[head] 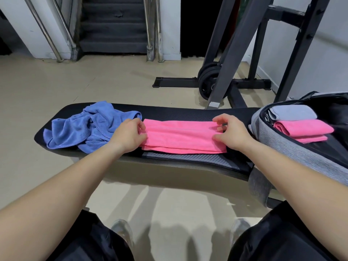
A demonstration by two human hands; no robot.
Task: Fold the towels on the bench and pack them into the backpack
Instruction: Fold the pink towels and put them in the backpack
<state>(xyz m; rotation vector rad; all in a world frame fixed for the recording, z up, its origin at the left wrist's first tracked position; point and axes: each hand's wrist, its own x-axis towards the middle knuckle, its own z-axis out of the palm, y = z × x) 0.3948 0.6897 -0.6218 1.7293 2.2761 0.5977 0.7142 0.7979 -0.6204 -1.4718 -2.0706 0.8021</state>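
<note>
Hands frame a pink towel [183,136] folded into a long strip on the black padded table [169,112]: the left hand [130,135] pinches its left end, the right hand [230,133] hovers at its right end with fingers curled, gripping nothing. At the table's right end, an open grey backpack [293,149] holds a folded grey towel [293,113] and a folded pink towel [303,129]. At the left end, a crumpled blue towel [84,127] lies.
</note>
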